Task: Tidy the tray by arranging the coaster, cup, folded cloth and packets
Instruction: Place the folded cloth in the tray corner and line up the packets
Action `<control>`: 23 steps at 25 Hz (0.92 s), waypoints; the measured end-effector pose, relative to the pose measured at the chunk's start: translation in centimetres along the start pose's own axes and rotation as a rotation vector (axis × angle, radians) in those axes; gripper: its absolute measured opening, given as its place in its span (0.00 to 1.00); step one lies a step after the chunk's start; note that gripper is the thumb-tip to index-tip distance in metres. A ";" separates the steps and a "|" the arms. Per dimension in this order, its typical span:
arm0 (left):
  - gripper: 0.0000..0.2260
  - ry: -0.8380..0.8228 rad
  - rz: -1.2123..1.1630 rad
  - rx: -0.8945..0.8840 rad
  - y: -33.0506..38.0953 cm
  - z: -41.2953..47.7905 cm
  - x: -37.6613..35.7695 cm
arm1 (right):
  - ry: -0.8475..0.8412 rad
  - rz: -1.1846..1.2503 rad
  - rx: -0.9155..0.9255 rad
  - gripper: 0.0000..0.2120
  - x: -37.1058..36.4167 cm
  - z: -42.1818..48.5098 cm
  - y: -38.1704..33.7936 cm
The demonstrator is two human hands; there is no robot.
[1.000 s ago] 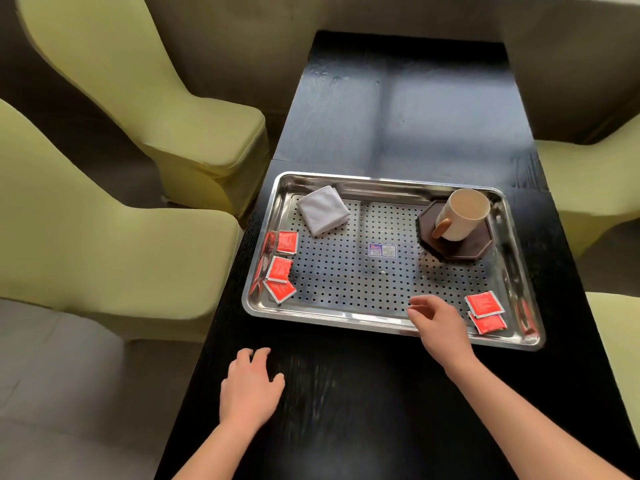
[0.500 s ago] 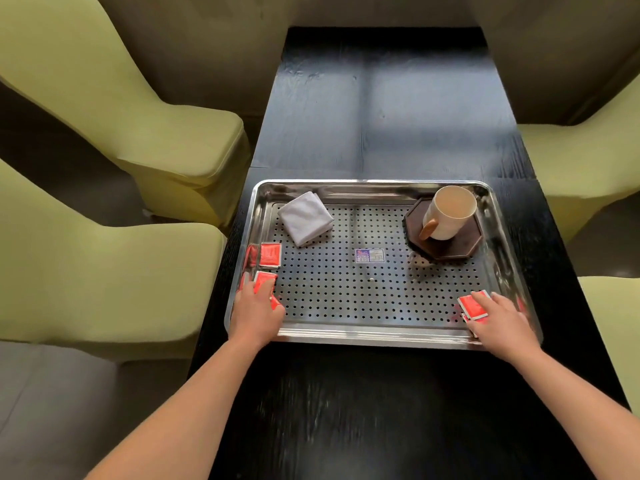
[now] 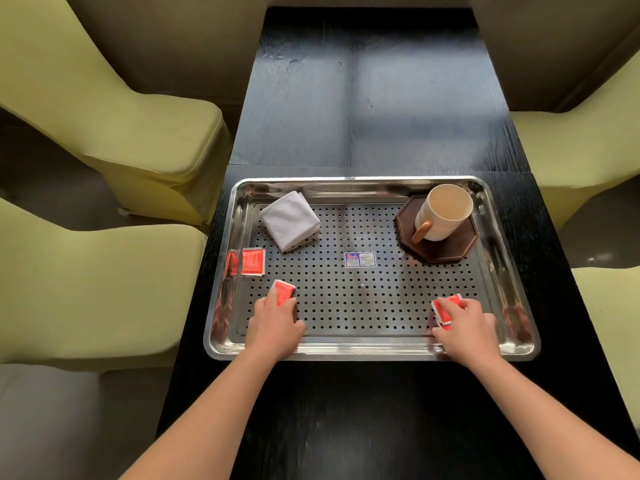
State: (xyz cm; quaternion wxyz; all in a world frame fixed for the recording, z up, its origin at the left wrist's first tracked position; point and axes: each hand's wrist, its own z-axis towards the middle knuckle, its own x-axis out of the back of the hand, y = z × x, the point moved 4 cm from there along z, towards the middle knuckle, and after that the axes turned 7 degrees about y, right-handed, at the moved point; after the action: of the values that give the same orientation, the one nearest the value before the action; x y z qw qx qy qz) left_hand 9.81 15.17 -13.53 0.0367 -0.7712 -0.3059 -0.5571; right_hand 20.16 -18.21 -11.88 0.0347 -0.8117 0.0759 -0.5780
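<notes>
A perforated steel tray [image 3: 349, 351] lies on the black table. A folded white cloth [image 3: 290, 220] sits in its far left corner. A cream cup [image 3: 444, 213] stands on a dark octagonal coaster [image 3: 446, 249] at the far right. One red packet [image 3: 253, 261] lies flat at the left side. My left hand [image 3: 275, 318] grips red packets [image 3: 283, 292] near the front left, lifted off the tray floor. My right hand [image 3: 464, 322] grips red packets [image 3: 446, 308] at the front right.
A small printed label [image 3: 360, 259] is stuck in the tray's middle. Yellow-green covered chairs [image 3: 114, 109] stand on both sides of the table [image 3: 363, 98], close to its edges. The table's far half holds nothing but reflections.
Both hands went from resting near the tray's front edge to the packets at either side. They have closed on them and drawn them inward toward the tray's middle.
</notes>
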 end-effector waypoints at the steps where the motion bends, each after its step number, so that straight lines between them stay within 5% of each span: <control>1: 0.19 -0.001 0.014 -0.026 0.7 -0.3 -0.3 | -0.003 0.018 0.011 0.29 -0.3 -0.4 -0.9; 9: 0.22 0.011 -0.132 -0.254 3.5 -1.2 -0.3 | -0.050 0.078 0.368 0.23 -3.4 -3.6 -11.1; 13: 0.25 0.187 -0.057 -0.067 -0.4 2.9 3.1 | -0.032 0.188 0.333 0.22 -3.0 -2.8 -9.9; 16: 0.29 0.154 -0.004 0.056 -2.3 6.5 4.4 | -0.007 0.223 0.292 0.21 -2.5 -2.2 -8.2; 23: 0.13 0.089 -0.061 -0.091 0.5 6.6 2.4 | -0.019 0.147 0.318 0.24 -3.1 -2.3 -8.0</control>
State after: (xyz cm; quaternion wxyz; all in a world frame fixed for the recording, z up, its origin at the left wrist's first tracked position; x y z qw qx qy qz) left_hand 16.06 18.47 -13.74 -0.0019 -0.7370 -0.3014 -0.6049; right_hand 17.67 -9.70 -12.82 0.2054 -0.7938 0.0421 -0.5709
